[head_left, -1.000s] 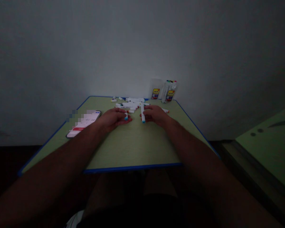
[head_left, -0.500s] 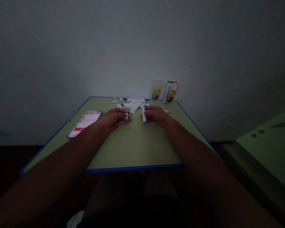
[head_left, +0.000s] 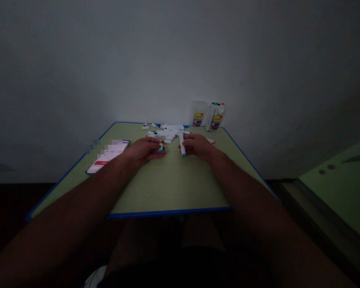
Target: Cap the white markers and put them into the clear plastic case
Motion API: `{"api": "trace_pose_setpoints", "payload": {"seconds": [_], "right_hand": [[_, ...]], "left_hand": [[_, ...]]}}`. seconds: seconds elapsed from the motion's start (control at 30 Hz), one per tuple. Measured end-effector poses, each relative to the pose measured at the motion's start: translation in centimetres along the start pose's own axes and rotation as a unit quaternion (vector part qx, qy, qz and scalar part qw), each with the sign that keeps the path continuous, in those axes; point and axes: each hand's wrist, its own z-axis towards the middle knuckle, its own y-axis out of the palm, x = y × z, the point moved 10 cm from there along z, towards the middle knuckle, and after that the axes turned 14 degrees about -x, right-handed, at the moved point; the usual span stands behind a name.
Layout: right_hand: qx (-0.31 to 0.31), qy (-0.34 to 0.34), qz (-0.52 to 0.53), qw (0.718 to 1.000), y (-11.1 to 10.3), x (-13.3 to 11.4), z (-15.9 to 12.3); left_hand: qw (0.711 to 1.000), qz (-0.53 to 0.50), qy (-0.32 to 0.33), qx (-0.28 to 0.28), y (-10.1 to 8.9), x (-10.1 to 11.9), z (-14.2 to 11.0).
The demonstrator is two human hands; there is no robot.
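Note:
My left hand (head_left: 145,150) is closed over the table, its thumb and fingers pinching a short white marker cap (head_left: 160,148) with a blue end. To its right, my right hand (head_left: 198,145) grips a white marker (head_left: 182,145), blue at the end nearest me. A gap separates the cap from this marker. Just beyond both hands lies a loose pile of white markers (head_left: 165,132) with coloured ends. Part of another marker (head_left: 211,141) with an orange-red end shows behind my right hand.
On the left of the green, blue-edged table (head_left: 171,188) lies a lit phone (head_left: 111,156), beside my left forearm. Against the wall stand a clear case (head_left: 197,114) and a second case (head_left: 216,117) holding markers. Small caps (head_left: 145,127) lie at the far left edge.

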Motion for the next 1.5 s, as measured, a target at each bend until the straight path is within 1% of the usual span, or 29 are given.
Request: {"api": "trace_pose_setpoints", "payload": {"seconds": [0.2, 0.33, 0.4, 0.67, 0.9, 1.13, 1.3, 1.5], "right_hand": [[0.019, 0.011, -0.005, 1.000, 0.0, -0.4, -0.6], [0.052, 0.021, -0.003, 0.998, -0.6, -0.4, -0.9], [0.057, 0.015, -0.005, 0.998, -0.9, -0.4, -0.7], [0.056, -0.010, -0.077, 0.995, -2.2, -1.2, -0.7], [0.059, -0.006, -0.051, 0.997, -2.2, -1.3, -1.1], [0.050, -0.017, -0.029, 0.998, -2.4, -1.4, -1.1], [0.054, -0.028, -0.030, 0.998, -2.8, -1.5, -1.1], [0.040, -0.026, -0.058, 0.997, -2.4, -1.4, -0.9]], "left_hand": [[1.000, 0.014, -0.012, -0.004, -0.2, -0.2, 0.2], [1.000, 0.017, -0.004, -0.004, -0.3, -0.1, 0.3], [1.000, 0.021, 0.002, 0.000, -0.5, 0.1, 0.4], [0.999, 0.021, 0.022, 0.013, -1.2, 0.6, 0.5], [0.998, 0.017, 0.036, 0.039, -2.1, 0.7, 0.8], [0.997, 0.027, 0.032, 0.065, -2.2, 1.0, 0.4], [0.996, 0.021, 0.041, 0.073, -2.6, 1.1, 0.5], [0.997, 0.023, 0.044, 0.063, -2.7, 0.9, 0.8]]}}
